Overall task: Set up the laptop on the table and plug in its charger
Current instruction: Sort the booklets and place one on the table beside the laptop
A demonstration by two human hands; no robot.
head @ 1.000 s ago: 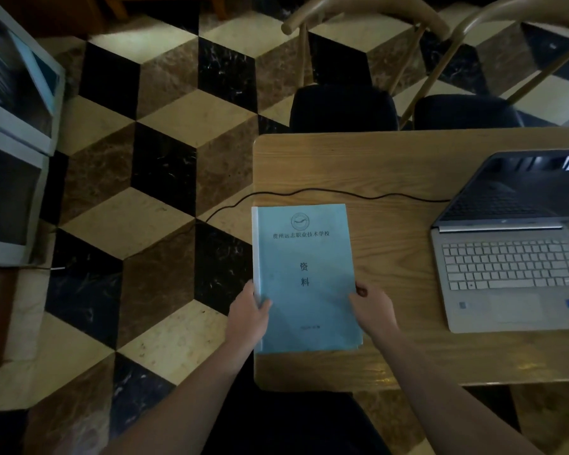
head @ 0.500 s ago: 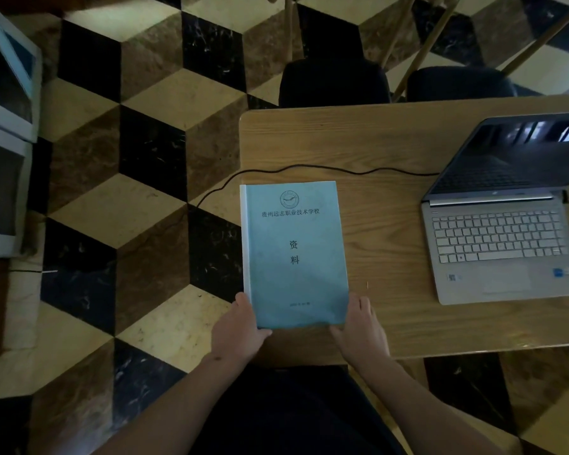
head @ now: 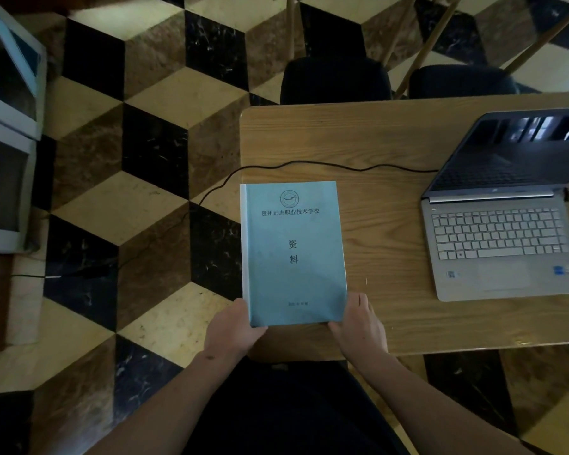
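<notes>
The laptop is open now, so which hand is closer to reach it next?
Probably the right hand. It grips the blue booklet on the side facing the laptop; the left hand sits at the table's far edge.

The booklet [head: 294, 254] was pale blue with a lighter strip down its left edge, dark printed characters and a round emblem near its far end. The table [head: 385, 231] showed light tan wood with a wavy grain. The laptop [head: 503, 244] was silver, its keys white, its screen black with pale reflections. A black cable [head: 326, 165] crossed the wood. The floor [head: 138, 178] bore a cube pattern of cream, brown and black marbled tiles. Two black chair seats [head: 335, 82] had beige wooden legs.
</notes>
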